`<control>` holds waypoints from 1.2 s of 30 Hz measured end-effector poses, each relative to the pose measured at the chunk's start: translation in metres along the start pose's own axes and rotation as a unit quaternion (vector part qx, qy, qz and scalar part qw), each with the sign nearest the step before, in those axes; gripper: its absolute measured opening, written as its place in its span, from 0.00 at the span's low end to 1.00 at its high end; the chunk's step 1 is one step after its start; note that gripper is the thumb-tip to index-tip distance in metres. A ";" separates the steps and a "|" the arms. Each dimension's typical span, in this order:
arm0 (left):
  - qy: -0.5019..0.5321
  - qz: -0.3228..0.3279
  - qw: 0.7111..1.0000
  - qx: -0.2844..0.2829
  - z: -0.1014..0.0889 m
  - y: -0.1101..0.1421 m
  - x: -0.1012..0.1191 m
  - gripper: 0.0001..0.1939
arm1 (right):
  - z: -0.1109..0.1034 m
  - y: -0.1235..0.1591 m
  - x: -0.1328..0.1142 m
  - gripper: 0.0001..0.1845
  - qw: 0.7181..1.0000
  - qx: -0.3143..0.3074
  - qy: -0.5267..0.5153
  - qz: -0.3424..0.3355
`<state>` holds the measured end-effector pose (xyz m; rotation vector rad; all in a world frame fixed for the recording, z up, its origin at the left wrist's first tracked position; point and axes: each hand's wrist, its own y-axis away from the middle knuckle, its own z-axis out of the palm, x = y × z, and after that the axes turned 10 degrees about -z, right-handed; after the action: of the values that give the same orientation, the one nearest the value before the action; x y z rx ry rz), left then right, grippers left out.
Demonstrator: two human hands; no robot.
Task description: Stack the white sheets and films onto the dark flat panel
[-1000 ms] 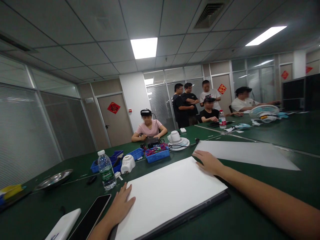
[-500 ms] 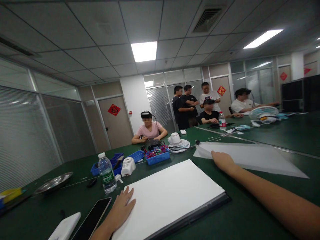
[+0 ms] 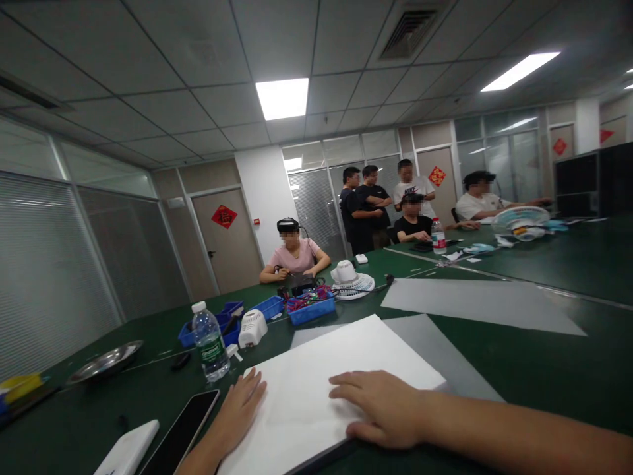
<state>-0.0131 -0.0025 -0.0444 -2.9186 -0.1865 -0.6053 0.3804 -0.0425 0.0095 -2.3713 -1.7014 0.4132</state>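
Observation:
My left hand (image 3: 242,406) lies open along the left edge of a stack of white paper (image 3: 291,422), fingers stretched over it. My right hand (image 3: 383,406) is open over the right part of the stack, fingers extended to the left. A translucent sheet (image 3: 455,353) shows grey beyond the stack's far and right edges and appears to lie across it. Whether my right palm presses on it, I cannot tell. Farther right, more translucent sheeting (image 3: 479,305) lies flat on the green table. Part of a dark edge shows beneath the stack near me.
Left of the stack are a phone (image 3: 182,432), a white flat device (image 3: 128,448) and a water bottle (image 3: 211,346). Beyond stand a white fan part (image 3: 252,328), a blue tray (image 3: 311,313) of wires and a small fan (image 3: 352,284). Several people are across the table (image 3: 554,369).
My right hand has come from the translucent sheeting at the right back over the white paper. One translucent sheet now shows around the stack. My left hand has stayed in place.

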 end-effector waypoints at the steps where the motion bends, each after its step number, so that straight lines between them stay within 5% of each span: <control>1: 0.000 -0.004 1.000 -0.004 0.000 0.000 0.001 0.37 | -0.001 0.001 -0.004 0.31 0.999 0.014 -0.026 -0.027; 5: -0.011 -0.009 1.000 -0.018 -0.001 0.000 0.002 0.42 | -0.004 0.000 -0.003 0.27 0.996 0.054 0.034 0.061; 8: -0.018 -0.009 1.000 -0.019 -0.002 0.000 0.002 0.45 | -0.001 -0.003 0.005 0.23 0.986 0.013 0.077 0.144; 19: -0.042 -0.008 0.998 -0.041 -0.003 0.000 0.005 0.43 | 0.004 0.011 0.041 0.24 0.999 0.005 -0.046 0.002; 22: -0.045 0.002 0.998 -0.043 -0.004 0.000 0.004 0.40 | 0.006 0.012 0.058 0.26 0.998 0.002 -0.060 0.011; 27: -0.037 0.009 0.999 -0.037 -0.003 -0.001 0.001 0.38 | -0.017 0.037 0.122 0.26 0.980 0.047 0.040 0.190; 32: -0.017 0.010 1.000 -0.021 -0.004 -0.004 -0.003 0.36 | -0.049 0.103 0.182 0.27 0.913 0.058 0.112 0.387; 36: -0.002 0.015 1.000 -0.007 -0.003 -0.006 -0.003 0.36 | -0.050 0.133 0.204 0.20 0.868 0.024 0.131 0.478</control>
<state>-0.0173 0.0027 -0.0424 -2.9310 -0.1400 -0.5991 0.5770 0.1082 -0.0077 -2.8942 -0.2936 0.2254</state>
